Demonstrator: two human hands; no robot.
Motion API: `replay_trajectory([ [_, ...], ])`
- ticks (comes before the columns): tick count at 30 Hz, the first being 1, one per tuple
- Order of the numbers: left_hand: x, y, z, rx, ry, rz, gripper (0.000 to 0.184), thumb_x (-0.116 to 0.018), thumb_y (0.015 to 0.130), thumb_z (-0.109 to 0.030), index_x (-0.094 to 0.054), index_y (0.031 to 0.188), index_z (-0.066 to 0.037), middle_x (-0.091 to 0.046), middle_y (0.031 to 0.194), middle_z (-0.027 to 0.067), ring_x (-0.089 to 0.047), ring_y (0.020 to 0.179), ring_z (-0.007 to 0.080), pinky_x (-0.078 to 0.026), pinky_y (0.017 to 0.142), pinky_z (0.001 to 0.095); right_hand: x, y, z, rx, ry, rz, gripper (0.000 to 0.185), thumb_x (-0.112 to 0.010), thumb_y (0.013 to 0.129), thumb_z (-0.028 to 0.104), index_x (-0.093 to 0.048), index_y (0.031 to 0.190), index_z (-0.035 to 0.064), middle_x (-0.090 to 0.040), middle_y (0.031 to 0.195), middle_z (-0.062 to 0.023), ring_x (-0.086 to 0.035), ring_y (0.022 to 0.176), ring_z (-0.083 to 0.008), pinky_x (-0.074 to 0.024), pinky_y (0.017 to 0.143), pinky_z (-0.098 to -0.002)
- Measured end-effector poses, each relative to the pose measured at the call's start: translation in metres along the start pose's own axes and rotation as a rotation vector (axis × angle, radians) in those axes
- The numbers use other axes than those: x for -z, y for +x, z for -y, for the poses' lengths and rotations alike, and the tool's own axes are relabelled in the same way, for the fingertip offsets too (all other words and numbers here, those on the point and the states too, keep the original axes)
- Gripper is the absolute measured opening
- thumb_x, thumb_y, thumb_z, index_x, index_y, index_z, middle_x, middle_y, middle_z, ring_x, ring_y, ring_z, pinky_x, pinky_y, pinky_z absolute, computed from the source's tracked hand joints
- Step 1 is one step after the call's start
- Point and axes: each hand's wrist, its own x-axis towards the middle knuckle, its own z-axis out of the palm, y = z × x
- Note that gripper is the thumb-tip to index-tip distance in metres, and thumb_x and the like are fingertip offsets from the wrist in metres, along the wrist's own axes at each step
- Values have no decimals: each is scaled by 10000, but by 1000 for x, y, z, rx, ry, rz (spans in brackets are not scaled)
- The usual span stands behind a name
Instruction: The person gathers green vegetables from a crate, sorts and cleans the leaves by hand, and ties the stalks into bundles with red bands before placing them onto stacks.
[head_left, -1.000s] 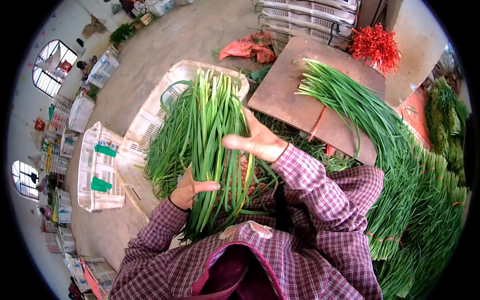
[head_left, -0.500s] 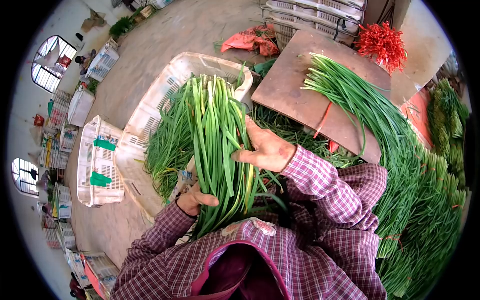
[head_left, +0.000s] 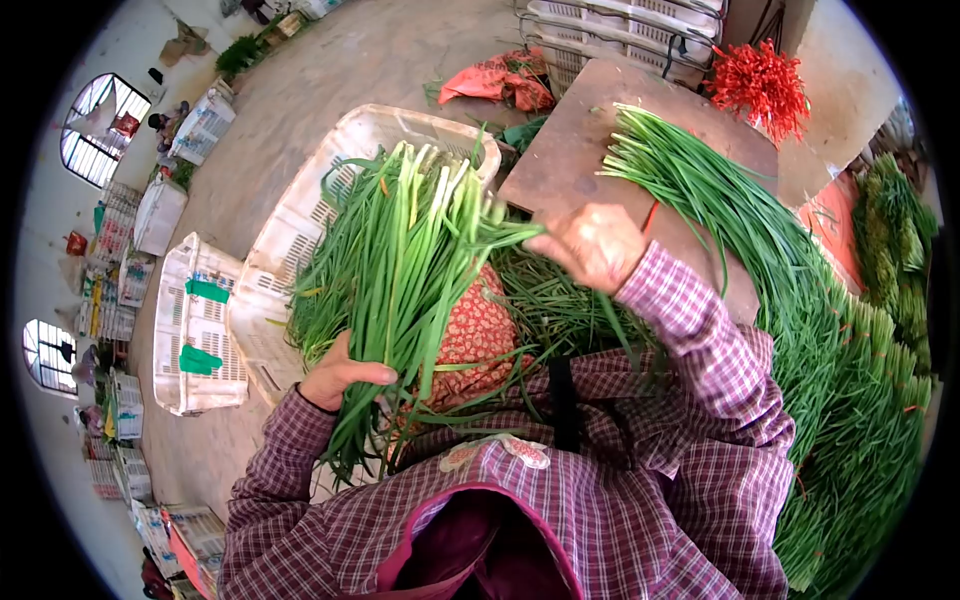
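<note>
My left hand [head_left: 342,374] is wrapped round the lower part of a loose bunch of garlic chives [head_left: 405,260], its thumb across the leaves. The pale stem ends point away from me, over the white plastic crate [head_left: 290,245]. To the right, my right hand [head_left: 597,246] is closed, pinching a few leaves drawn out sideways from the bunch; its fingertips are slightly blurred. More chives lie in the crate beneath the bunch. A red flowered cloth [head_left: 480,330] shows on my lap between the bunch and my right sleeve.
A brown board [head_left: 560,150] holds a chive bundle [head_left: 690,165]. Red ties [head_left: 762,88] hang in a cluster behind it. Tied chives [head_left: 850,440] are piled on my right. Another white crate [head_left: 200,330] stands left, and stacked crates [head_left: 620,35] stand at the back.
My right hand has moved right, off the bunch's side, pulling a few leaves outward. My left hand and the lower bunch have shifted left, uncovering the flowered cloth.
</note>
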Motion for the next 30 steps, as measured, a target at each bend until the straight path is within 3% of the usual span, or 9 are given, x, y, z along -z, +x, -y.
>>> replay_trajectory([
  [3,8,-5,5,-20,52,-98,773,-799,643,-12,-430,1323,5,-628,1105,118,-619,989,214,-499,888,344,2,-8,-22,96,-138,-168,397,-518,950,437,-639,824,80,-538,493,-108,-566,449,-276,-454,423,-401],
  [8,35,-9,23,-79,98,-22,810,-816,630,-16,-409,1328,30,-609,1152,121,-592,1062,221,-452,967,356,5,-33,-114,246,-178,-354,229,-611,875,261,-684,1035,114,-618,584,-68,-585,474,-233,-473,427,-362],
  [9,42,-10,24,-156,117,-15,811,-816,631,-10,-404,1327,40,-606,1159,125,-596,1058,222,-468,948,356,28,-50,-109,-136,-481,-251,289,-612,890,280,-671,1100,91,-625,588,-92,-601,485,-232,-503,464,-353],
  [11,53,-10,34,-119,88,-130,767,-810,635,-2,-435,1302,41,-607,1165,129,-605,1049,217,-480,930,347,46,-69,-121,-214,-390,-367,359,-575,936,331,-637,1136,40,-628,592,-151,-616,494,-226,-516,485,-361],
  [16,40,3,22,-154,125,-119,694,-795,651,9,-470,1264,41,-618,1146,135,-637,987,203,-514,874,324,42,-34,-15,-294,-151,382,425,-592,900,469,-659,1123,112,-666,707,-115,-656,587,-268,-542,559,-425],
  [18,40,5,26,-166,120,-147,699,-809,640,-10,-481,1256,39,-638,1097,113,-633,972,193,-503,892,325,6,-36,-3,-7,-71,-165,444,-616,875,473,-632,1160,134,-654,887,-141,-658,680,-311,-539,604,-456],
  [21,46,9,37,-186,220,-264,659,-823,631,-38,-531,1218,28,-646,1092,95,-618,980,175,-484,918,325,-10,-8,13,-81,98,-452,463,-682,825,343,-544,1234,175,-576,1031,-138,-646,779,-351,-540,648,-452],
  [26,17,-3,10,-107,182,-180,717,-833,631,-65,-510,1263,28,-625,1141,97,-593,1030,182,-447,960,329,-4,18,39,-153,192,-246,669,-723,765,190,-421,1361,212,-521,1239,-126,-660,897,-331,-567,714,-443],
  [30,13,-1,6,-162,214,-129,707,-830,643,-79,-513,1265,32,-629,1147,99,-592,1036,180,-439,962,320,-23,23,48,-37,573,-382,499,-652,849,207,-499,1319,141,-552,1206,-163,-623,984,-362,-501,876,-440],
])
